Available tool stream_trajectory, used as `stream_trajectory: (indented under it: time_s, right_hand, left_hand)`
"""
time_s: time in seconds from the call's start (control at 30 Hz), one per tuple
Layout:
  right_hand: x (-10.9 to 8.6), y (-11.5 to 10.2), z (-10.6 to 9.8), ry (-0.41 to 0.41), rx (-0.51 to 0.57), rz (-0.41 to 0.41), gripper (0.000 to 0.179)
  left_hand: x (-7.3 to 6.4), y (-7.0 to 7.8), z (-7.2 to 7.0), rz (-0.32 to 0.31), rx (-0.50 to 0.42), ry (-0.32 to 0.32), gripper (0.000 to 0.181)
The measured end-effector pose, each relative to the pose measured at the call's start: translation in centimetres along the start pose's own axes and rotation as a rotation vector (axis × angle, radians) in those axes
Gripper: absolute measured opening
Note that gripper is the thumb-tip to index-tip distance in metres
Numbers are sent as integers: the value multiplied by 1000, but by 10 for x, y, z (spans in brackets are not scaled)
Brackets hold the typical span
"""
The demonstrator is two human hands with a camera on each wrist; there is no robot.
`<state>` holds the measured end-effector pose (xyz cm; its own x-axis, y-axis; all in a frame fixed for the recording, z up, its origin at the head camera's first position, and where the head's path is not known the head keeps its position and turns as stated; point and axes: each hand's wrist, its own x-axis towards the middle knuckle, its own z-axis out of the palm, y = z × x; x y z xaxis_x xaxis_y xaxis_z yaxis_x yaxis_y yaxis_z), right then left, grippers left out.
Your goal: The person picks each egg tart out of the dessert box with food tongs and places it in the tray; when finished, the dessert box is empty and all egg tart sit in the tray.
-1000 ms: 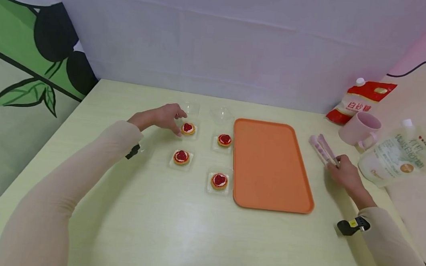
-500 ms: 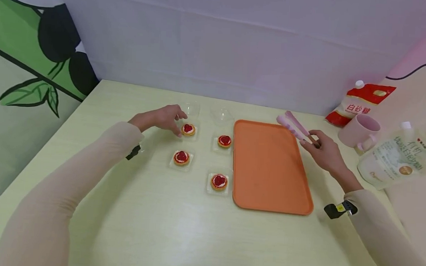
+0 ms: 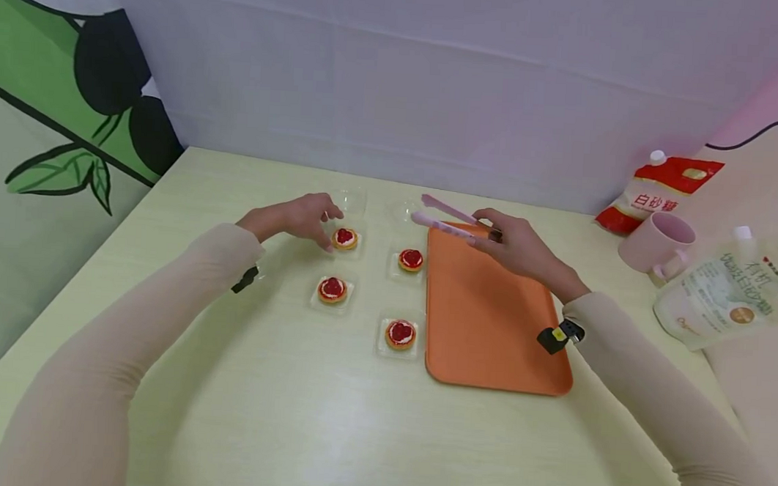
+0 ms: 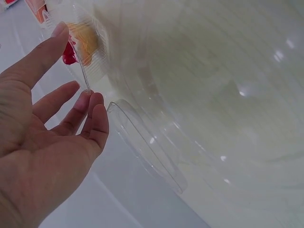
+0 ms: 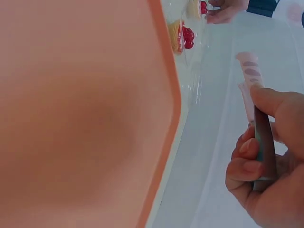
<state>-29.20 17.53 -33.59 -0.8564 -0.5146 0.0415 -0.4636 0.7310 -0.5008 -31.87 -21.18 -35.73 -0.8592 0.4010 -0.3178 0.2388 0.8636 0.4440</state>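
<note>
Plainly, we see the right hand [image 3: 517, 244] gripping a pair of pale pink tongs [image 3: 444, 227], their two arms spread apart, over the far end of an orange tray [image 3: 476, 350] right of centre. Toward the upper left of the frame, the left hand [image 3: 303, 216] holds the left edge of a clear plastic box [image 3: 354, 254] between its thumb and curled fingers. In that box sits a fruit tart [image 3: 345, 238], red on white cream. Three other tarts [image 3: 400, 335] sit in boxes of their own on the counter [image 3: 255, 412] near the middle, left of the tray; the tongs touch none of them.

We judge the tarts light but fragile, with a crumbly crust and soft topping, so they are best nipped gently, low on the crust's sides. The box looks thin, bendy and slick, apt to slide unless steadied at its rim.

At the right edge we find a pink mug [image 3: 653, 242] and a sugar bag [image 3: 659, 191].
</note>
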Motion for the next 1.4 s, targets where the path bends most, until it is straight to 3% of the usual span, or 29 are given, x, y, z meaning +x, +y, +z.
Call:
stream_trajectory:
  time_s: [0.37,0.73,1.1,1.4]
  right_hand:
    - [48,-28,22,-158,-63,-130,48]
    - [75,-58,36,-284,-178,-193,45]
    - [96,-92,25,-401,-291,-135,47]
    - [108,-116,20,-374,-363,-72,34]
  left_hand:
    - [1,0,1,4,-4,-15,70]
    - [4,2,-1,0,7,-19,70]
    - [4,0,-1,0,-16,-13,70]
    - [3,0,0,-2,-22,-5,69]
